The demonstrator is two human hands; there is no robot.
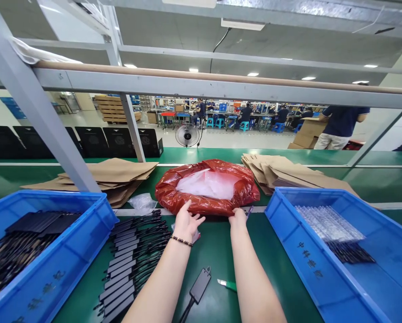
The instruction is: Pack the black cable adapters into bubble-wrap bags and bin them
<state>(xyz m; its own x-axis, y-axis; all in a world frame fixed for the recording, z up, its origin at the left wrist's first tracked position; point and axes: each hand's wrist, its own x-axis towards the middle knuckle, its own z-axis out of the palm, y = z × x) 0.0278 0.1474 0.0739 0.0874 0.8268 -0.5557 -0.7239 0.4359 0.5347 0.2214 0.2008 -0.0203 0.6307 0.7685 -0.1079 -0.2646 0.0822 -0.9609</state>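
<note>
A red plastic bag (205,207) lies in front of me, its rolled rim around a stack of clear plastic bags (205,184). My left hand (186,224) is at the near left side of the red bag, fingers spread and holding nothing. At the near right edge, my right hand (238,217) has its fingers closed on the red plastic. Between my forearms lie a flat black device with a cable (200,285) and a green-handled craft knife (226,284). Left of them, several more black devices (122,264) are laid in an overlapping row, cables pointing right.
A blue bin (86,242) with black cabled parts stands left; another blue bin (288,233) at right holds clear-bagged parts. Brown cardboard sheets (116,172) and more cardboard (288,172) flank the red bag. A metal frame bar (221,87) crosses overhead. People sit beyond, near a fan (187,134).
</note>
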